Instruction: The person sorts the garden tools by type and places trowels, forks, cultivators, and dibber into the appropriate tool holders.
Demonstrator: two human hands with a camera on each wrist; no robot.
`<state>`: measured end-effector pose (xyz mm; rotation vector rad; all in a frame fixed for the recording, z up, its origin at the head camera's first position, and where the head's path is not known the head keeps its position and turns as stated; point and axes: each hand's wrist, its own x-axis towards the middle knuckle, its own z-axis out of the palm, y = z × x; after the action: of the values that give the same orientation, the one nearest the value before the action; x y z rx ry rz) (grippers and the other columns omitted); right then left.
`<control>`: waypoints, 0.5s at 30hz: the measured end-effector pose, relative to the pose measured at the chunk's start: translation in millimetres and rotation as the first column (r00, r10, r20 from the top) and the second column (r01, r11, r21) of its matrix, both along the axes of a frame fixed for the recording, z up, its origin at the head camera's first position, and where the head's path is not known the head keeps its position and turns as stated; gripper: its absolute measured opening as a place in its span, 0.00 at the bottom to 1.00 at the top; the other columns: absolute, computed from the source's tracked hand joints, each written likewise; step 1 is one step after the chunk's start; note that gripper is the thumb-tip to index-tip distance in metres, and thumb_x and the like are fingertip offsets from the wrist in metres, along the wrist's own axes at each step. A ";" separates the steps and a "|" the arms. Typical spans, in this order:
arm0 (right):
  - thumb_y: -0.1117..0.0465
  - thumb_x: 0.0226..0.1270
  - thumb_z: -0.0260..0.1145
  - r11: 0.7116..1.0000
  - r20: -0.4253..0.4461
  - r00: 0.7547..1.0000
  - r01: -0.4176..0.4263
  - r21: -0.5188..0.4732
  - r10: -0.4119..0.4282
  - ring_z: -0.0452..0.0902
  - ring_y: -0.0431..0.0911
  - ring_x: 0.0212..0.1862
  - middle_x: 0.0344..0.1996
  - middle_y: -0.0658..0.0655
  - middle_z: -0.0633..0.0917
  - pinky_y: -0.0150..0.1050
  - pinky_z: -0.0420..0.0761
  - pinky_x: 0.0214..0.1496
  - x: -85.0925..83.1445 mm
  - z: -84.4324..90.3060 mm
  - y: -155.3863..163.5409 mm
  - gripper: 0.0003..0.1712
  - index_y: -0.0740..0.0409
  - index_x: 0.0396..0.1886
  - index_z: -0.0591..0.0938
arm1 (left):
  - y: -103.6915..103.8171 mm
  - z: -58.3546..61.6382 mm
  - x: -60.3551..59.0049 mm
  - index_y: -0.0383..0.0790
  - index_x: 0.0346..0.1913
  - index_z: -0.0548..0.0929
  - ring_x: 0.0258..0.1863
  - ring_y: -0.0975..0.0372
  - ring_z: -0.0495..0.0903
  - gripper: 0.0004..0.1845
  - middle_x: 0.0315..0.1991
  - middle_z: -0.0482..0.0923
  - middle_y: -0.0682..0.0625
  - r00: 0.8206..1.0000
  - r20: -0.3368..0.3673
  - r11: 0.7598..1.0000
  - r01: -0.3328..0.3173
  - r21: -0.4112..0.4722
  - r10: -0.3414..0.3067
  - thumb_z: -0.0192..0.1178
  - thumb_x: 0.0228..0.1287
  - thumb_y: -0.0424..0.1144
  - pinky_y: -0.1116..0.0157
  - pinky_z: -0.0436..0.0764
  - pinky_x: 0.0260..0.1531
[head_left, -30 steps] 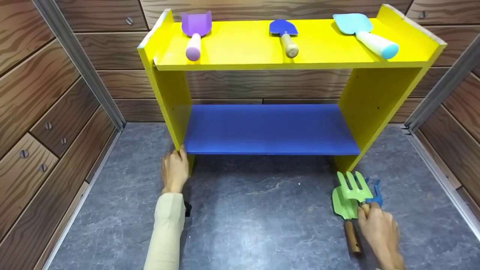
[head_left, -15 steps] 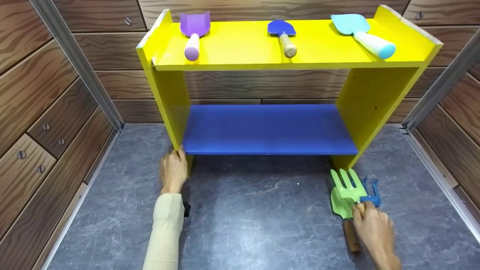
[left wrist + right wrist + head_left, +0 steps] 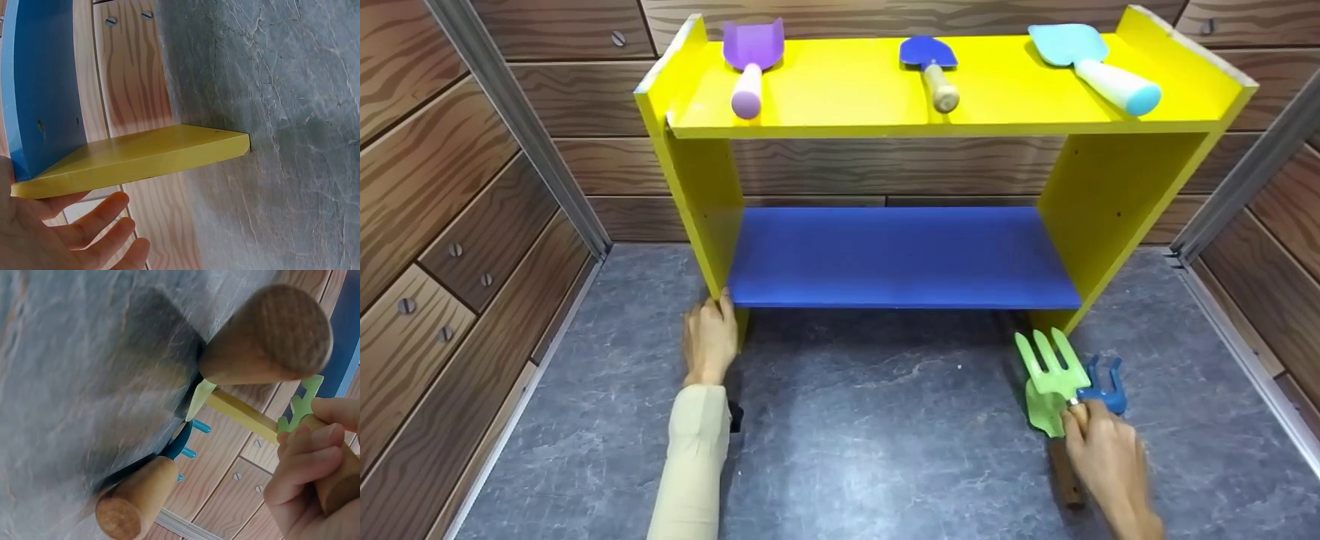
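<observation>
Fingers of our right hand (image 3: 1110, 457) are curling round the wooden handle of the light green plastic garden fork (image 3: 1048, 365), lifting it just in front of the yellow wooden shelf unit's (image 3: 1110, 202) right leg, beside a green trowel (image 3: 1044, 411) and blue rake (image 3: 1105, 384); our left hand (image 3: 709, 339), fingers relaxed, is resting against its left leg.

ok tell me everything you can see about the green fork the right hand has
The green garden fork has a flat, light green head with three blunt tines, looking like painted metal, on a round wooden handle. The right hand grips that handle, fingers curled round it just behind the head. The tines point up and away toward the yellow shelf unit, near its right leg. It sits over a green trowel lying on the grey floor, with a blue hand rake beside it.
</observation>
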<state>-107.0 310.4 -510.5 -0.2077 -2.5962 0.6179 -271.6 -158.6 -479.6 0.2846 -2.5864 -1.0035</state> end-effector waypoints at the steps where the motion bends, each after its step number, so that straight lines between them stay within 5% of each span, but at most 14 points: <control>1: 0.69 0.64 0.69 1.000 -0.027 1.000 -0.013 0.002 0.013 0.79 0.67 0.25 0.20 0.64 0.78 0.66 0.74 0.28 -0.6 -0.5 -0.4 0.10 0.74 0.35 0.78 | -0.1 0.1 -0.2 0.28 0.34 0.80 0.45 0.35 0.78 0.27 0.37 0.79 0.30 1.000 0.003 1.000 -0.004 0.004 0.004 0.43 0.82 0.48 0.42 0.72 0.49; 7: 0.71 0.59 0.73 0.997 -0.152 0.986 -0.071 0.025 0.074 0.79 0.67 0.26 0.22 0.66 0.79 0.67 0.73 0.28 -2.1 -3.5 -3.1 0.10 0.72 0.34 0.79 | 0.2 0.2 -0.3 0.26 0.38 0.81 0.47 0.33 0.77 0.28 0.40 0.79 0.29 1.000 0.012 1.000 -0.003 -0.005 0.003 0.42 0.82 0.48 0.42 0.72 0.50; 15: 0.71 0.60 0.72 0.995 -0.165 0.982 -0.092 0.025 0.095 0.80 0.72 0.33 0.31 0.73 0.83 0.69 0.75 0.35 -3.3 0.6 -7.8 0.14 0.77 0.42 0.80 | 0.0 -0.2 -0.4 0.27 0.35 0.81 0.44 0.33 0.77 0.27 0.37 0.79 0.28 1.000 -0.012 1.000 0.000 -0.011 0.000 0.43 0.82 0.47 0.41 0.72 0.48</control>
<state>-110.3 302.6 -509.8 -0.0264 -2.4595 0.6182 -272.0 -158.6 -479.8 0.2756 -2.5804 -0.9880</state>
